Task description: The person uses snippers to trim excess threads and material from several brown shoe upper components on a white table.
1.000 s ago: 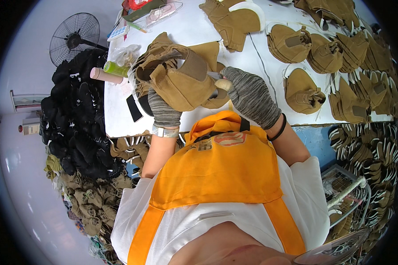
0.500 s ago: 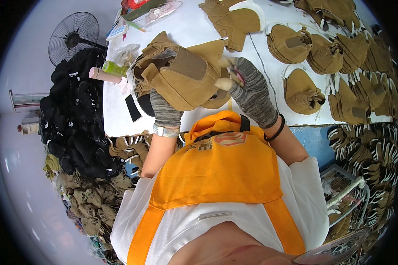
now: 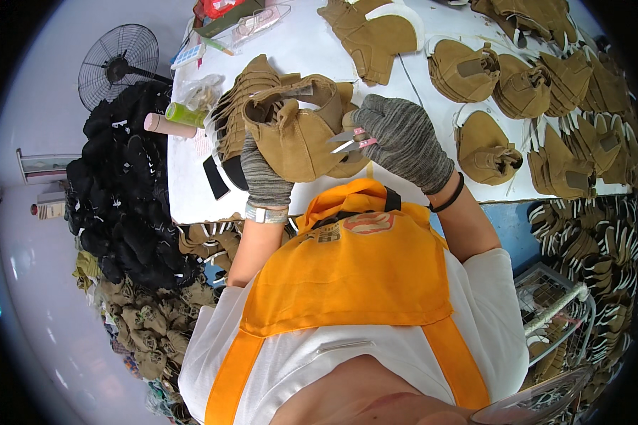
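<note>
A brown suede shoe upper [image 3: 298, 145] is held up over the white table, its opening turned upward. My left hand [image 3: 266, 177], in a grey knit glove with bare-looking fingers hidden behind the suede, is closed on the upper's left side. Small thread snips [image 3: 346, 145] with pink on the handles are gripped in my right hand [image 3: 404, 138], also gloved in grey. Their blades are parted and point left at the upper's right side. Just behind the upper lies a fanned stack of brown uppers [image 3: 237, 106].
Stacked brown uppers [image 3: 464, 71] cover the table's right side, with flat brown pieces [image 3: 376, 42] at the back. A black rectangle [image 3: 215, 177], a green roll [image 3: 184, 113] and a pink cylinder [image 3: 169, 125] lie left. A fan [image 3: 118, 64] stands beyond a black shoe heap [image 3: 124, 184].
The upper has turned in my left hand, so its opening and rounded end now show. My right hand has rolled over beside it, bringing the snips' blades into view.
</note>
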{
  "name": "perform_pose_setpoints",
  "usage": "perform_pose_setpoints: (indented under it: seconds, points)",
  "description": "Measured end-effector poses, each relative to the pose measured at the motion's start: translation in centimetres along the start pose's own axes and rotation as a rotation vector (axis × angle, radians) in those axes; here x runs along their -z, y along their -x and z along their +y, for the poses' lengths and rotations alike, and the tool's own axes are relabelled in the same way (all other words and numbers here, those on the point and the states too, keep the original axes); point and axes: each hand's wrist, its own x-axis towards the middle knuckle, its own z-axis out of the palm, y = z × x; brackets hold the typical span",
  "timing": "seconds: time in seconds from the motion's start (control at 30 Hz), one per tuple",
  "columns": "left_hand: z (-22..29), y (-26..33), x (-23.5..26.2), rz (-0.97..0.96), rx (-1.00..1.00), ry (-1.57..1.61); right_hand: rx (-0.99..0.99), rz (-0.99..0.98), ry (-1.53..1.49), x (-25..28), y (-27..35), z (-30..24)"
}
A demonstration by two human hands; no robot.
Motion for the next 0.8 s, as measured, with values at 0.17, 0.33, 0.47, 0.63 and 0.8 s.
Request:
perform_pose_setpoints:
  seconds: [0.17, 0.33, 0.47, 0.63, 0.8]
  points:
    - [-0.1, 0.2, -0.7, 0.636, -0.170, -0.474, -0.109, 0.136, -0.174, -0.1, 0.7, -0.3]
    - [1.2, 0.9, 3.7, 0.366, -0.216, -0.400, -0.398, 0.203, -0.400, -1.0, 1.6, -0.2]
    - [0.9, 1.1, 2.6, 0.377, -0.225, -0.294, -0.581, 0.191, -0.947, -1.7, 1.9, -1.8]
    - [1.2, 0.8, 1.9, 0.261, -0.119, -0.213, -0.453, 0.242, -0.659, -3.4, 2.2, -2.4]
    - [0.1, 0.4, -1.3, 0.224, 0.059, -0.144, -0.677, 0.242, -0.752, -1.9, 1.5, -2.3]
